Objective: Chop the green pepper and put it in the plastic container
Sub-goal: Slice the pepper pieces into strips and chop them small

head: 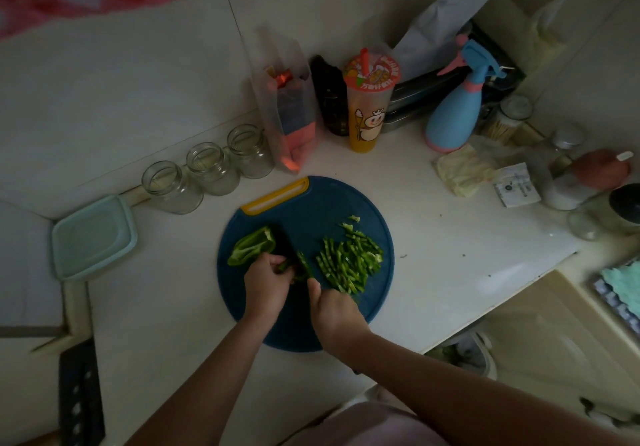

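I see a round, flat blue cutting board [304, 328] with a yellow grip on a smooth white counter. My left hand [265, 284] curls its fingers round one shiny green pepper piece [302, 265] and holds it down on the board. My right hand [334, 310] is closed tight round a dark knife [285, 243] - the blade is hard to see in this dim light. One curved pepper half [251, 246] lies just beside the left hand. A pile of thin green strips [349, 260] sits on the board's right side. The square plastic container [93, 236] - with a pale mint lid on - waits off to the left, near three clear glass jars [211, 170].
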